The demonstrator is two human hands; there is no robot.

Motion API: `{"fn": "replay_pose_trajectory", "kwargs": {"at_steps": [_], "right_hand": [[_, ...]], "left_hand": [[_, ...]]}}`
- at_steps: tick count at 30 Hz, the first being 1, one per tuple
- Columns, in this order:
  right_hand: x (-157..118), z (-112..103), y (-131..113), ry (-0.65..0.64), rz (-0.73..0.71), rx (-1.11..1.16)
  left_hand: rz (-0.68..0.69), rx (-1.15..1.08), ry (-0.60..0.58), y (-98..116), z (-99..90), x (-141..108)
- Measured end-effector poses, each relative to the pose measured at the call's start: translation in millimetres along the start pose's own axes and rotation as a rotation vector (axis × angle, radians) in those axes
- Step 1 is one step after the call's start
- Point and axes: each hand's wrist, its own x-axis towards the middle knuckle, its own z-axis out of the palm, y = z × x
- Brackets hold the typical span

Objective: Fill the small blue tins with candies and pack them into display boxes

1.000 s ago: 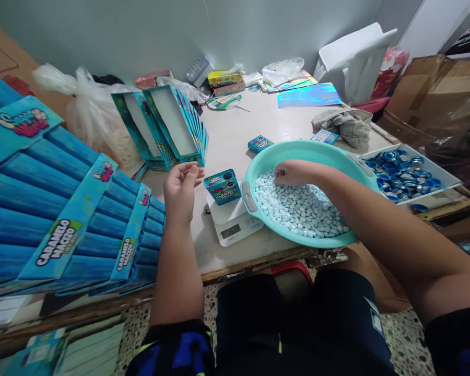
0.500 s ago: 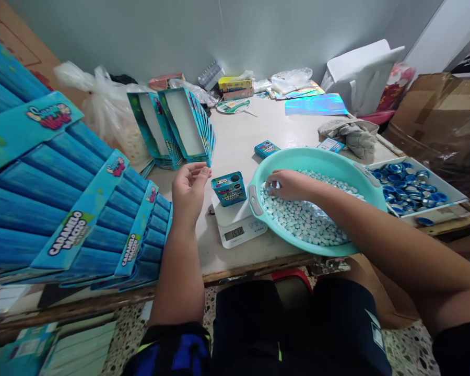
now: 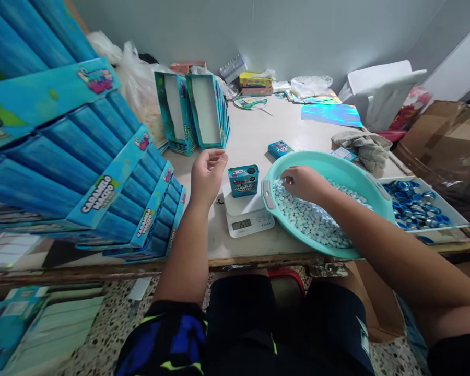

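Head view: right hand (image 3: 303,184) dipped among pale blue oval candies (image 3: 309,222) in turquoise plastic basin (image 3: 329,169), grip unclear; left hand (image 3: 207,175) empty, loosely curled, well apart, beside teal printed box (image 3: 243,180) on white digital scale (image 3: 254,222). Both hands barely shifted from moments before.

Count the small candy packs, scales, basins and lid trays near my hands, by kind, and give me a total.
Small blue candy packs: 2
Digital kitchen scale: 1
Teal plastic basin: 1
White tray of blue lids: 1
Total: 5
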Motion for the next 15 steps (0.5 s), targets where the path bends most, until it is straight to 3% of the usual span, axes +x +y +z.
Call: {"fn": "replay_pose_trajectory", "kwargs": {"at_steps": [4,6,10,15], "right_hand": [[3,-23,-14,0.177,0.013,0.225],[11,-37,-30,0.192,-0.012,0.277],[33,-53,-65,0.130,-0.151,0.129],[38,-44,-82,0.067,-0.186,-0.079]], "left_hand": [[0.006,0.000,0.028,-12,-1.0,3],[-0.013,-0.008,0.035,-16,-1.9,5],[-0.009,0.002,0.051,-18,-3.7,6],[-0.040,0.045,0.045,-19,-3.9,6]]}}
